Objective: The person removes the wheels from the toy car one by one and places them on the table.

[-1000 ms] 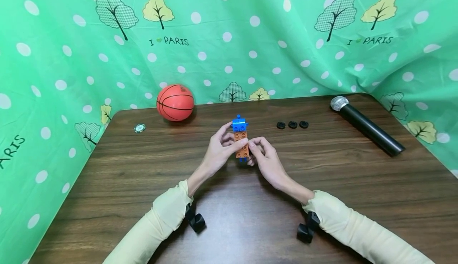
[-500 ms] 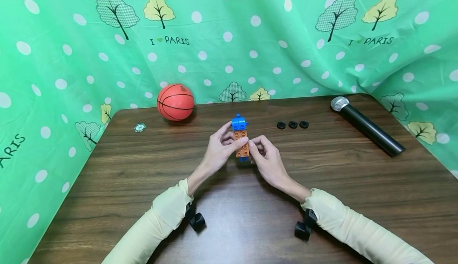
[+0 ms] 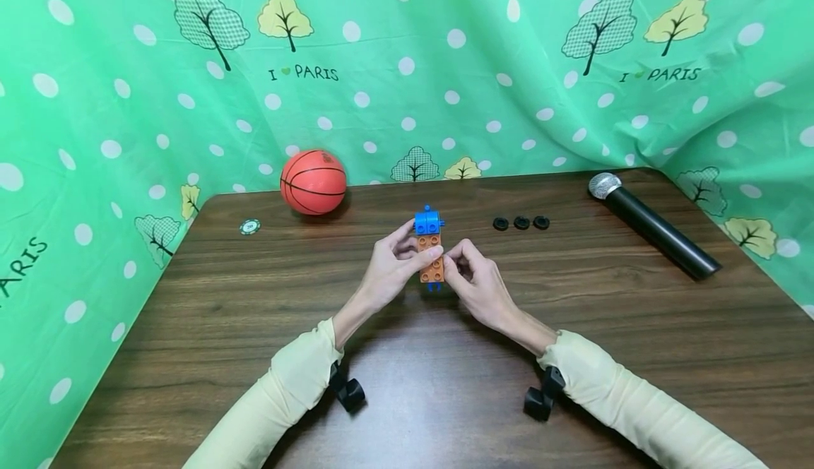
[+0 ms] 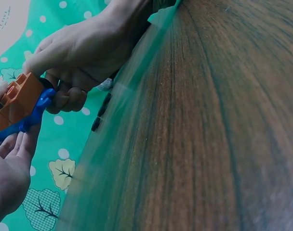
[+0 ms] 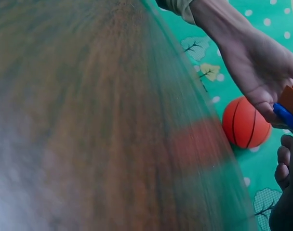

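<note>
My left hand (image 3: pixel 386 265) grips a toy vehicle of orange studded blocks (image 3: pixel 432 272), thumb across its upper face. A blue block (image 3: pixel 428 222) forms its far end. In the left wrist view the blue chassis (image 4: pixel 38 109) runs along the underside of the orange part. My right hand (image 3: pixel 481 287) is at the toy's right side, thumb and curled fingers pinching a small black wheel (image 4: pixel 46 83) against the chassis. That wheel is mostly hidden by the fingers, and whether it sits on an axle I cannot tell.
Three black wheels (image 3: pixel 521 222) lie in a row behind the right hand. A black microphone (image 3: pixel 661 229) is at the far right. At the back left are a red basketball (image 3: pixel 313 182) and a poker chip (image 3: pixel 250 227). A green curtain (image 3: pixel 407 95) borders the wooden table (image 3: pixel 254 292).
The right hand's lower fingers, visible under the toy a second ago, have curled in out of sight. The left hand keeps its hold, and the toy stays almost in place.
</note>
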Motion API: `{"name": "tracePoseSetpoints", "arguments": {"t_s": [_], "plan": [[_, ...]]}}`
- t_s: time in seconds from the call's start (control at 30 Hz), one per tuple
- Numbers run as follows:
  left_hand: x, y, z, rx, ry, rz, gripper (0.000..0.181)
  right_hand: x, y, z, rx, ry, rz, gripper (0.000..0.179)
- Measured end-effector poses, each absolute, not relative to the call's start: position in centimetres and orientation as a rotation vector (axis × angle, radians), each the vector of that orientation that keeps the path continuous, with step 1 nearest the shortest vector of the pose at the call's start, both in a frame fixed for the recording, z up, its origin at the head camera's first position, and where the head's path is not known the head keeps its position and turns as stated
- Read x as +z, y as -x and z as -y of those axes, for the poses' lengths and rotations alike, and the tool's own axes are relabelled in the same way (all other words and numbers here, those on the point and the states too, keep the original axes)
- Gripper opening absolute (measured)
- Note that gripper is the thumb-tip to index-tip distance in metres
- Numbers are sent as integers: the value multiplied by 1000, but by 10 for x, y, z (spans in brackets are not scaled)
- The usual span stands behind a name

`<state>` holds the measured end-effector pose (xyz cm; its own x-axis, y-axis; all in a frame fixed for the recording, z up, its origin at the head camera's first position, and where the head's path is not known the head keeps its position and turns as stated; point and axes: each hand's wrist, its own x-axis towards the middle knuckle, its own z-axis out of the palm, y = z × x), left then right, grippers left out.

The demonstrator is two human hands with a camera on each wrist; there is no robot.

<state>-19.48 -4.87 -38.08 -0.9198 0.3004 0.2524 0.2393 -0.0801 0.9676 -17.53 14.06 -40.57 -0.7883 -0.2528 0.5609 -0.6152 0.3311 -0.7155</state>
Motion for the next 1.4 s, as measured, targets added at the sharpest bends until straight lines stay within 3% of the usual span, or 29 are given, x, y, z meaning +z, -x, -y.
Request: {"name": "tracePoseSetpoints", "arguments": {"t_s": [0.7,0.9,1.13,1.4], "plan": [[-381,198,54,2178,-578,-2077,62,-407,189,-150,1097,-1087,2092,7],[-385,200,57,2242,-547,-2015,59,-406,190,-156,1132,-1041,2106,33],[-385,202,58,2294,-544,-1998,57,-404,193,-165,1149,-945,2151,23],[-385,203,60,2299,-503,-2032,57,-404,197,-177,1058,-926,2194,33]]}}
